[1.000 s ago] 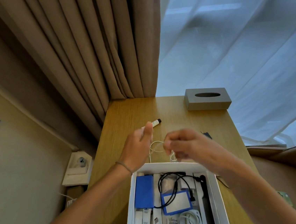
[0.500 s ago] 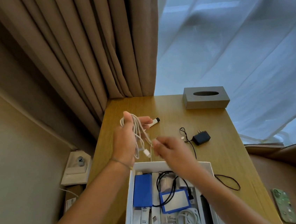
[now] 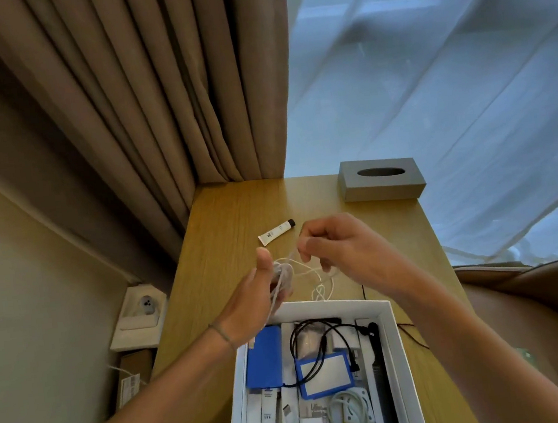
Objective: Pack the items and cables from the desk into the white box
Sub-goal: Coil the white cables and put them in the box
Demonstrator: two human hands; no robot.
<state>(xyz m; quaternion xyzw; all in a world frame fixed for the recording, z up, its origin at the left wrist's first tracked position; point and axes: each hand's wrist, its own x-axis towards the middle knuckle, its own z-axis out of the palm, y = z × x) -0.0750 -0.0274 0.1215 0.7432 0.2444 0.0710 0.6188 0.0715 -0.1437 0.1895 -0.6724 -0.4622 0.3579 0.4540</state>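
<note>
A thin white cable (image 3: 315, 276) is held above the wooden desk (image 3: 225, 237), just beyond the far rim of the white box (image 3: 402, 353). My left hand (image 3: 257, 299) grips a bundle of its loops in the palm. My right hand (image 3: 339, 246) pinches a strand of the same cable, and a loose loop hangs down to the box rim. The box holds a blue case, a black cable, a blue-framed card, a coiled white cable, tubes and a black comb. A small white tube (image 3: 275, 233) with a black cap lies on the desk behind my hands.
A grey tissue box (image 3: 381, 180) stands at the desk's far right corner. Brown curtains and a sheer white curtain hang behind. A wall socket (image 3: 143, 308) sits left of the desk. A thin dark cable (image 3: 412, 333) lies on the desk right of the box.
My left hand has dropped lower and turned with the cable bundle. My right hand has moved up and right, pulling a strand out; it now hides the black charger on the desk.
</note>
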